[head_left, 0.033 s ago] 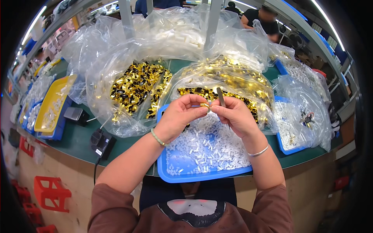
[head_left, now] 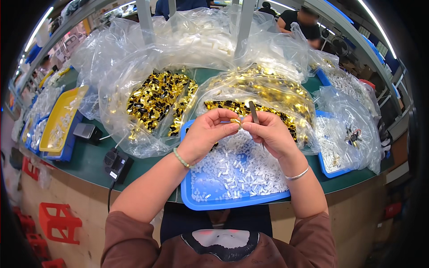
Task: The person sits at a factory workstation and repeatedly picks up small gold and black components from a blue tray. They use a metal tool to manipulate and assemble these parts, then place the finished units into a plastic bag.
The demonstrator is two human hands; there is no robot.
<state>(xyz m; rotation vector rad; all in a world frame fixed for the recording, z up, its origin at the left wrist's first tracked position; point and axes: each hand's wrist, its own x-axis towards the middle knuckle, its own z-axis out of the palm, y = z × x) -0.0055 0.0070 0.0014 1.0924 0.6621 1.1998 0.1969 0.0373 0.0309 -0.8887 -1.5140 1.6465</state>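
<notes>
Over the back part of a blue tray [head_left: 196, 204], my two hands meet at the fingertips. My left hand [head_left: 209, 134] pinches a small gold-coloured part [head_left: 235, 120] between thumb and fingers. My right hand [head_left: 270, 131] closes its thumb and forefinger at the same part and carries dark grey metal tweezers [head_left: 254, 111], which stick up past the fingers; their thin end points down below the hand. Many small white plastic pieces [head_left: 241, 172] lie spread in the tray under my hands. What the fingertips cover of the gold part is hidden.
Clear plastic bags of gold and black parts [head_left: 161, 96] lie behind the tray. A blue tray of white pieces [head_left: 330, 172] stands at right. Far left is a yellow tray [head_left: 76, 96]; a small black device [head_left: 117, 165] with a cable sits nearer. Metal posts [head_left: 245, 27] rise behind.
</notes>
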